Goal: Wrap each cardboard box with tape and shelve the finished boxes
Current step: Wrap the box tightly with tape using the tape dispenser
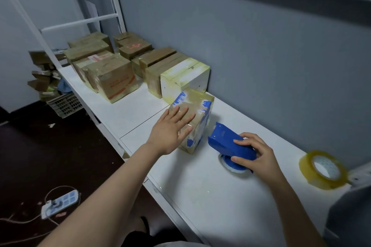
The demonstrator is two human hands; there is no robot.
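Palm down, the left hand lies flat with fingers straight and spread on top of a tape-wrapped blue-and-white cardboard box, which stands on the white desk. The two hands are apart. The right hand, just to the right of that box, has its fingers and thumb curled around the rear of a blue tape dispenser, whose roll end rests on the desk and whose nose points toward the box without touching it. Further right of the right hand, near the desk's edge, a spare roll of yellowish clear tape stands tilted. Beyond the left hand, a glossy taped white box sits right behind the held box, against the grey wall. Past it, more taped brown boxes stand packed in rows along the same surface. Down to the left of the left arm, a power strip lies on the dark floor, and farther off a plastic crate sits under a pile of cardboard scraps.
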